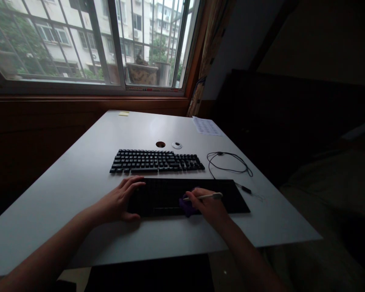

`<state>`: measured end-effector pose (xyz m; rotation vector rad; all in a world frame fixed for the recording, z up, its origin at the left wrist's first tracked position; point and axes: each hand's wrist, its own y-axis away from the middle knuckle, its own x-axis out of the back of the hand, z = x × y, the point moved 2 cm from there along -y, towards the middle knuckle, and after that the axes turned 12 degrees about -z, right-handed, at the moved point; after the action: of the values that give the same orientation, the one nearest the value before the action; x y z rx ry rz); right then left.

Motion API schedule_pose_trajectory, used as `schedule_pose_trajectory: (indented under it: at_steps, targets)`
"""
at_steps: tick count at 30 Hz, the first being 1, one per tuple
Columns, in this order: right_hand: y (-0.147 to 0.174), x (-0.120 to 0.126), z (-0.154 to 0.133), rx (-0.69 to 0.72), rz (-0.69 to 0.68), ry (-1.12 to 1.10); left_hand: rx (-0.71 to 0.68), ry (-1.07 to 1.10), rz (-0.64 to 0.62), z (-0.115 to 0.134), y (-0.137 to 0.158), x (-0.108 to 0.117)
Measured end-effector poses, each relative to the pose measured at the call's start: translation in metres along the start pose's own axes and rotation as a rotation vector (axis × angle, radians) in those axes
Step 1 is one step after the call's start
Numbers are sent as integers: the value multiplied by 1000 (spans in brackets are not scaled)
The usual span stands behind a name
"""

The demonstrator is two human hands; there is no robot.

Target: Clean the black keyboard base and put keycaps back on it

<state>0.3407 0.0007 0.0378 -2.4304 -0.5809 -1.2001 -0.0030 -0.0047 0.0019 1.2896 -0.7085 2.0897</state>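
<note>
A black keyboard base (167, 196) lies flat near the table's front edge; its surface is too dark to make out in detail. My left hand (121, 198) grips its left end, fingers over the back edge and thumb along the front edge. Over the right half of the base, my right hand (208, 205) is closed round a slim white pen-like tool (209, 196), tilted with its thicker end to the right. Bunched under those fingers, a purple cloth (187, 206) rests against the base. The tool's tip is hidden at the cloth.
Behind the base, black keycaps (146, 160) lie in keyboard rows on the white table (88, 162). A black cable (231, 154) loops at the right. Further back are a round hole (160, 144), its white cover (177, 145), printed paper (207, 126) and yellow sticky notes (123, 114).
</note>
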Motion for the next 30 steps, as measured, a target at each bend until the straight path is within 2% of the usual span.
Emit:
schedule_pose_trajectory:
  at_steps: [8, 12, 17, 25, 30]
  targets:
    - [10, 12, 9, -20, 0, -20, -1, 9, -7, -1, 0, 0]
    - [19, 19, 26, -113, 2, -73, 2, 13, -3, -1, 0, 0]
    - [33, 30, 44, -180, 73, -86, 6, 11, 5, 0, 0, 0]
    - [35, 21, 38, -175, 109, -138, -5, -1, 1, 0, 0, 0]
    - [31, 13, 29, -137, 145, -93, -4, 11, 6, 1, 0, 1]
